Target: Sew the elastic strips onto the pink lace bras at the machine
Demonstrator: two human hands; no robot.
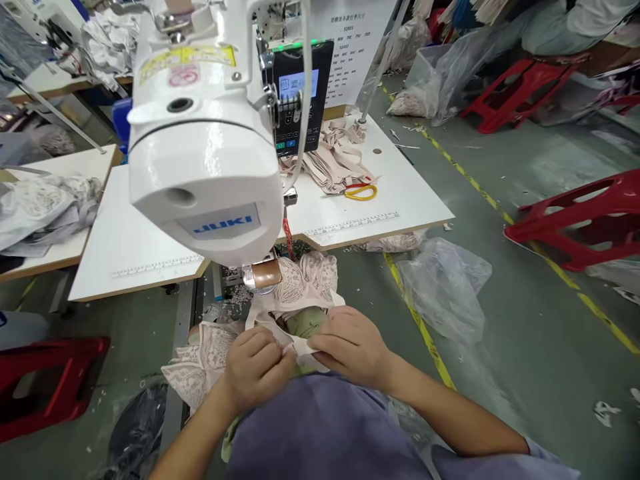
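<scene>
A pale pink lace bra (305, 277) hangs between the sewing machine (210, 173) and my body, its cups lying close to the needle area. My left hand (260, 367) is closed on the bra's band at the near side. Just to its right, my right hand (353, 347) pinches the same band, with a short stretch of fabric between the two hands. More pale lace bras (207, 360) are heaped to the left of my left hand. The machine's head hides part of the sewing area.
On the white tabletop (400, 180) lie yellow-handled scissors (361, 193) and a bundle of beige straps (333, 163). A control panel (300, 100) stands beside the machine. Red stools (580, 213) and a clear plastic bag (445, 287) are on the floor at right.
</scene>
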